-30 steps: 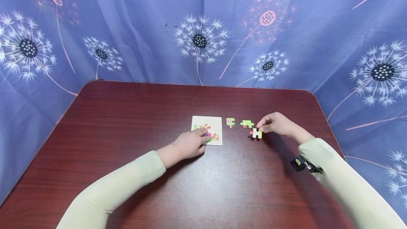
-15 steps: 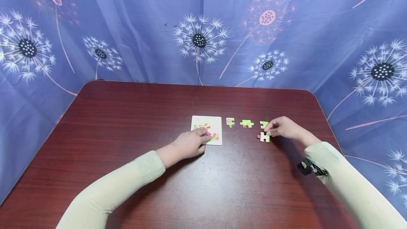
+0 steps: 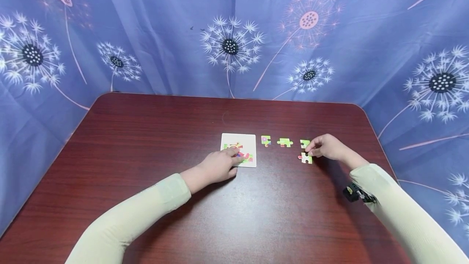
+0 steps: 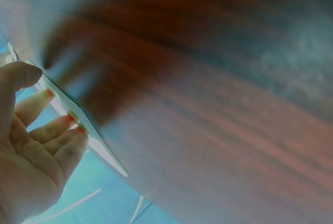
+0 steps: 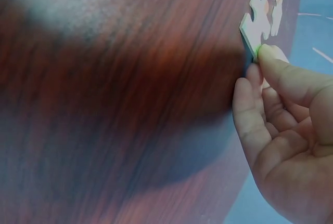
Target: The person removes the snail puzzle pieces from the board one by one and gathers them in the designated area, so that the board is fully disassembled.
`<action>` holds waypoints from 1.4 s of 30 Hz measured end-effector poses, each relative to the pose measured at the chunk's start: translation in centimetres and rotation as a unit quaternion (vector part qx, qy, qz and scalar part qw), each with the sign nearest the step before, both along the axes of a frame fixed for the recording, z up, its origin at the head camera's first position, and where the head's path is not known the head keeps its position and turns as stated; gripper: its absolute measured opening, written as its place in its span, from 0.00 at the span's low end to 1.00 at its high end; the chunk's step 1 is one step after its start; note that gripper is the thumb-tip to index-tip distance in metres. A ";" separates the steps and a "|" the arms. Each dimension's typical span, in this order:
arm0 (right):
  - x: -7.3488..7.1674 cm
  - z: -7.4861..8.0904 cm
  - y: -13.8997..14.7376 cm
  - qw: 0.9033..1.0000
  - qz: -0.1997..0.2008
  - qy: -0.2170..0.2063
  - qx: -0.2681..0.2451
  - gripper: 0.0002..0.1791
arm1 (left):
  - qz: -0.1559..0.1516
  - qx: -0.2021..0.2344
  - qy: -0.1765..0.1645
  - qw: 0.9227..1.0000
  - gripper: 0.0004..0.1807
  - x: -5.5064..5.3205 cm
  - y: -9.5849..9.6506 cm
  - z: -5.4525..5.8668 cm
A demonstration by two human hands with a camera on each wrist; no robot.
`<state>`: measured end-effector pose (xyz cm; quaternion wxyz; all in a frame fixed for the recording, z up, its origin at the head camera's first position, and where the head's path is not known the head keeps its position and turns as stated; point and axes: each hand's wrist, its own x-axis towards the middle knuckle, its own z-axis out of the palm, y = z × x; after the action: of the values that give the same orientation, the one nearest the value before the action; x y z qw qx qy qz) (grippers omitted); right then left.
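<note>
My left hand point(image 3: 218, 165) lies with extended fingers on a white square puzzle board point(image 3: 250, 141), covering part of its colourful picture. In the left wrist view its fingertips point(image 4: 67, 120) touch the board's face. Farther right, the thumb and forefinger of my right hand point(image 3: 326, 148) pinch a green and white puzzle piece point(image 3: 306, 158) with a red knob by one edge. The right wrist view shows that pinched piece point(image 5: 254, 29) tilted, low over the table. Just behind it lies another green and white piece point(image 3: 304, 144), partly overlapped by the fingertips.
Two more pieces lie between the board and my right hand: a green one with a pink flower point(image 3: 265, 140) and a green one with some red point(image 3: 284, 142). The dark red-brown table point(image 3: 154, 133) ends at a blue dandelion curtain point(image 3: 176, 44).
My right hand has carried the pinched piece right and slightly nearer, then almost stopped. The piece behind it, hidden by the hand before, has come into view. My left hand stays put.
</note>
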<state>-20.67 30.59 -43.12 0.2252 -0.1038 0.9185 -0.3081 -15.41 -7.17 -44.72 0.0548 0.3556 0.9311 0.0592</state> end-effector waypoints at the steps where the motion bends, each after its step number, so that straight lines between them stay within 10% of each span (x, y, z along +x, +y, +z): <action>1: 0.0 0.0 0.0 1.000 0.003 0.002 0.003 0.07 | 0.000 0.000 -0.002 1.000 0.24 0.0 0.0 0.0; 25: 0.2 0.1 0.0 0.998 0.041 0.040 0.020 0.04 | -0.001 0.017 -0.014 1.000 0.22 -0.3 0.0 0.0; 42: 0.4 2.8 -5.3 0.995 -0.040 0.041 -0.076 0.15 | -0.012 0.038 -0.006 0.999 0.20 -0.7 -0.2 -0.1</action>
<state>-20.30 25.32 -40.34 0.1666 -0.0965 0.9040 -0.3817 -16.15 -7.37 -44.84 0.0480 0.3686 0.9234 0.0956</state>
